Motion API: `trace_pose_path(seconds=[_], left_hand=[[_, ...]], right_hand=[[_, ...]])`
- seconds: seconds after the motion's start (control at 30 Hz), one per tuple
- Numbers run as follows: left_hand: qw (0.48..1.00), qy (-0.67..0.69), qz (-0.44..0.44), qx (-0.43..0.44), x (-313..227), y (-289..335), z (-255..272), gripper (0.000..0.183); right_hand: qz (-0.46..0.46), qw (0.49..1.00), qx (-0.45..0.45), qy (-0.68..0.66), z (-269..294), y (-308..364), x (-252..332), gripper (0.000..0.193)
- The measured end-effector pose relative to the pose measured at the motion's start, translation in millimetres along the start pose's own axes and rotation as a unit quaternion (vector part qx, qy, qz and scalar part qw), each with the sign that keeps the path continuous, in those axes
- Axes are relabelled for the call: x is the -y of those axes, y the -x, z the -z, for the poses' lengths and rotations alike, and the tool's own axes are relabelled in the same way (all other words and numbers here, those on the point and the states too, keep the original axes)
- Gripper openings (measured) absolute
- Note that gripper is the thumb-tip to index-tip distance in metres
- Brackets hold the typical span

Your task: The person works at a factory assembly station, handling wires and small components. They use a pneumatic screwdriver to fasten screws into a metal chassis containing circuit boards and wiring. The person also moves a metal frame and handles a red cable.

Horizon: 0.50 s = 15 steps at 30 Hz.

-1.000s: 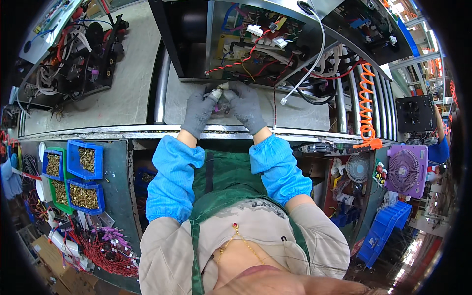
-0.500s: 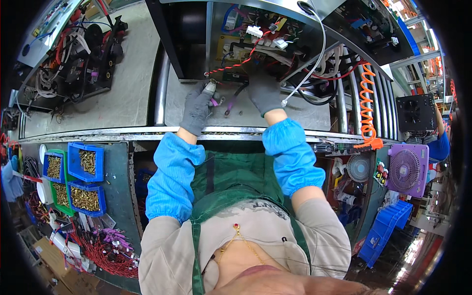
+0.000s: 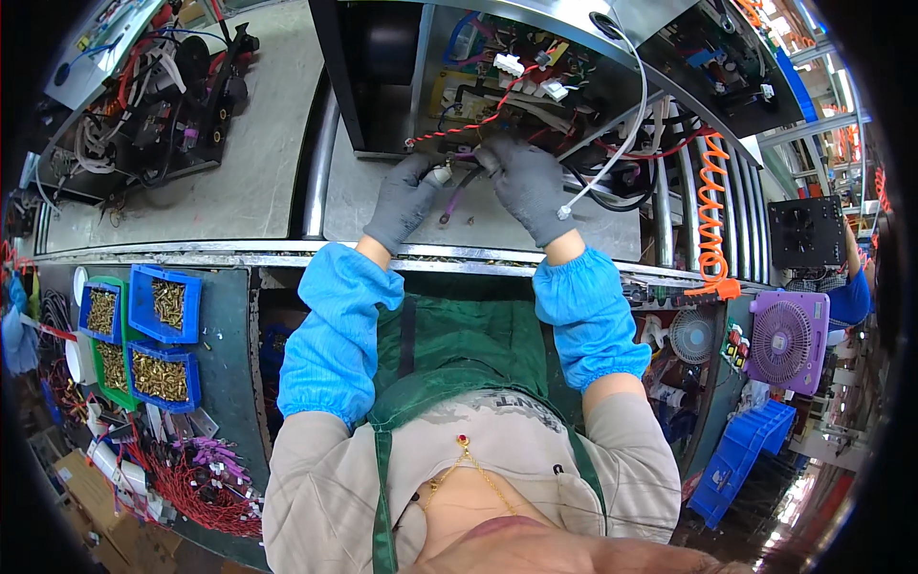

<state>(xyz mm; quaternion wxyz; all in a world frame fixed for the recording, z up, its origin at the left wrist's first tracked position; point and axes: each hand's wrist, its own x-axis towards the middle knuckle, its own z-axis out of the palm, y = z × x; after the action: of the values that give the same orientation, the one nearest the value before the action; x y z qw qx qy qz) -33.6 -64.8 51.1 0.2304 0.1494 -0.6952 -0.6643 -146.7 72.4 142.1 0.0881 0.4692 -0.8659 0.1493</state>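
Observation:
My gloved left hand (image 3: pixel 400 203) is closed round a small pale cylindrical fitting (image 3: pixel 440 175) with a metal end. Facing it, my gloved right hand (image 3: pixel 532 189) has its fingertips pinched at a purple-sleeved cable end (image 3: pixel 465 153). The fingertips partly hide that cable end. Below and between the hands, a black cable with a purple sleeve (image 3: pixel 455 199) hangs over the metal worktop. Both hands are at the front opening of a metal machine housing (image 3: pixel 421 72). A twisted red and black wire pair (image 3: pixel 469 126) with a white plug runs just above them.
A white cable (image 3: pixel 626 134) hangs from the housing beside my right hand. Another opened unit (image 3: pixel 153 124) stands at left. Blue bins (image 3: pixel 194 316) of brass screws sit at lower left, near red wire bundles (image 3: pixel 206 488). Rollers (image 3: pixel 665 220) and an orange coiled hose (image 3: pixel 710 210) lie right.
My right hand has drawn back out of the housing to beside my left hand. The left hand has shifted right with the pale fitting, and the purple cable end now lies between both hands.

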Motion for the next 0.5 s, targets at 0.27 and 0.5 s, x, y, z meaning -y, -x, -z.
trace_pose_path(seconds=[0.27,0.5], left_hand=[[0.999,-0.037,-0.010,0.000,-14,3,2,0.024],[0.997,-0.074,-0.009,-0.014,-18,0,0,0.029]], right_hand=[[0.047,0.995,-0.069,-0.055,-5,3,0,0.017],[0.071,0.995,-0.026,-0.068,-1,1,-6,0.020]])
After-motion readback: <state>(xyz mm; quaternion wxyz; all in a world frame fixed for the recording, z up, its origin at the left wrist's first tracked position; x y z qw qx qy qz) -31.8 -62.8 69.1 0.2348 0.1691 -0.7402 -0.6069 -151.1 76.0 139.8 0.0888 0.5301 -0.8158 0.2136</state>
